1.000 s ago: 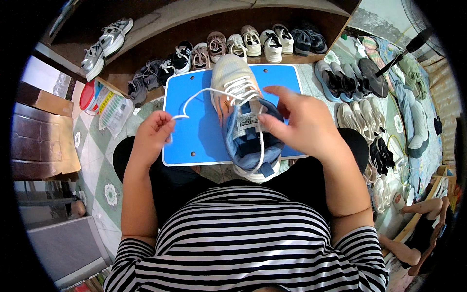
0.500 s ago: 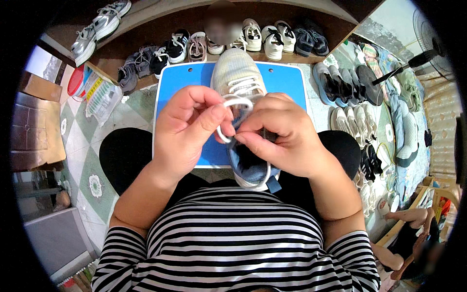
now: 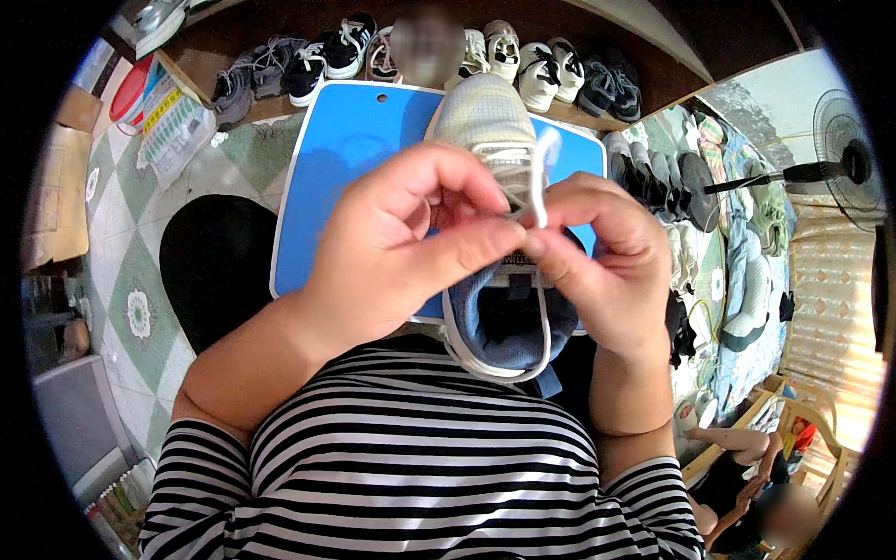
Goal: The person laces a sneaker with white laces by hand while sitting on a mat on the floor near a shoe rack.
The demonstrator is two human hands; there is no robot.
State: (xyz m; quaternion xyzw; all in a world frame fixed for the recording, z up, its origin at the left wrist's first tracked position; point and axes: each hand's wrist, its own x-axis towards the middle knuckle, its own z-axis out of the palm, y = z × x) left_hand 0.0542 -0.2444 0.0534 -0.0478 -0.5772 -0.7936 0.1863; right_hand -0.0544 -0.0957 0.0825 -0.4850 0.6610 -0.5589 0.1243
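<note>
A pale cream sneaker (image 3: 481, 110) with a dark blue lining rests on a blue board (image 3: 327, 168), toe pointing away from me and heel near my body. Over its tongue, my left hand (image 3: 387, 243) pinches the white shoelace (image 3: 539, 182) between thumb and fingertips. My right hand (image 3: 607, 257) meets it there, thumb and forefinger closed on the same lace. A blurred stretch of lace stands up between the two hands, and another strand hangs down across the shoe's opening. My fingers hide part of the lacing.
Several pairs of shoes line a low shelf (image 3: 266, 105) at the back. More shoes (image 3: 691, 177) and a standing fan (image 3: 845, 159) are at the right. A red bucket (image 3: 131, 98) stands at the left. Another person (image 3: 747, 467) sits at the lower right.
The lace loop round my left fingers is gone; the lace now rises beside my right fingertips. Both hands have shifted rightward in the picture, and the whole view has tilted.
</note>
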